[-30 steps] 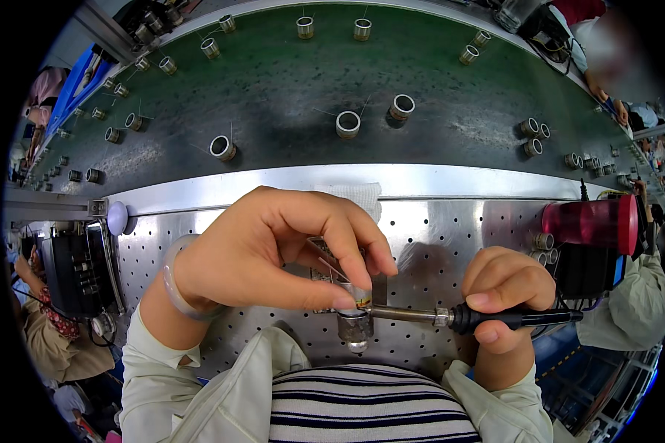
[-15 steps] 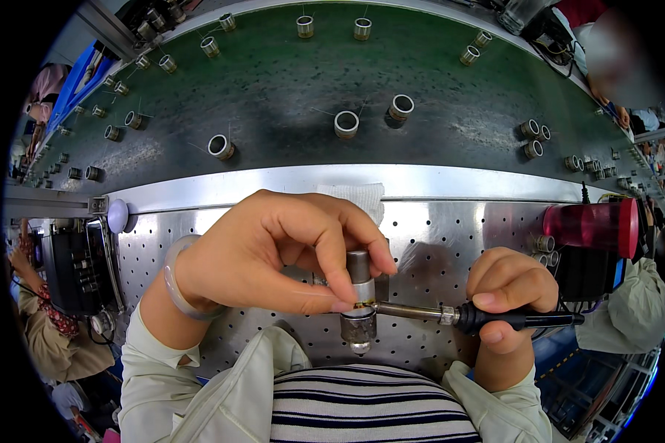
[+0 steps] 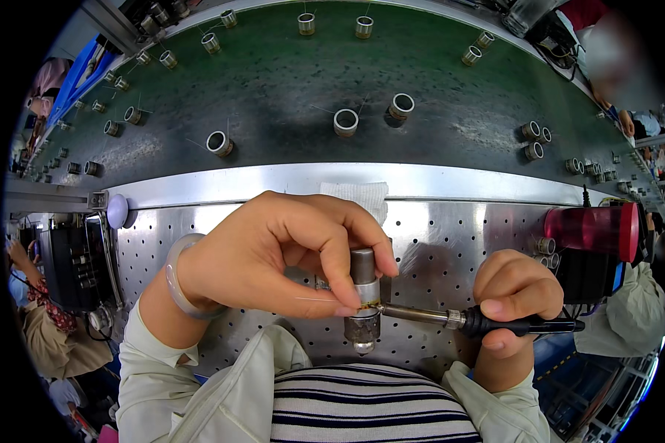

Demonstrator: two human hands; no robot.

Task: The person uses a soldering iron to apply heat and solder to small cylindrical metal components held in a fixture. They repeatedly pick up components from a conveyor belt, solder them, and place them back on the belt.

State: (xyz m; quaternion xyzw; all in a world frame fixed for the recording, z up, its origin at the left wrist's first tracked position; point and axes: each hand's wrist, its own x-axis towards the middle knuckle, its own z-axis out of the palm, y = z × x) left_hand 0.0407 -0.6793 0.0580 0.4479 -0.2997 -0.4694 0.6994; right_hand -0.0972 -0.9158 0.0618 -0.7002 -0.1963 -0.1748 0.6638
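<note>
An upright metal cylinder assembly [image 3: 364, 275] stands before me, its upper part dark grey, with a shiny band in the middle and a rounded metal base [image 3: 362, 331]. My left hand [image 3: 288, 251] is beside it, thumb and index finger pinched at the band's left edge. A thin wire [image 3: 314, 299] runs out across the thumb from that pinch; the other fingers curl behind the cylinder. In my right hand [image 3: 517, 295] is a soldering iron [image 3: 488, 323] with a black handle, held nearly level. Its tip meets or nearly meets the band's right side.
Beyond the perforated metal bench [image 3: 436, 221] runs a green conveyor belt [image 3: 273, 81] carrying several metal rings with fine wires. A white cloth [image 3: 358, 196] lies at the bench's far edge. At the right are a pink cylindrical container [image 3: 587, 227] and several rings; a black device [image 3: 70, 269] stands left.
The soldering iron has tilted slightly, its handle a little lower, with its tip still at the band. The thin wire across my left thumb now shows more clearly. Both hands stay nearly in place.
</note>
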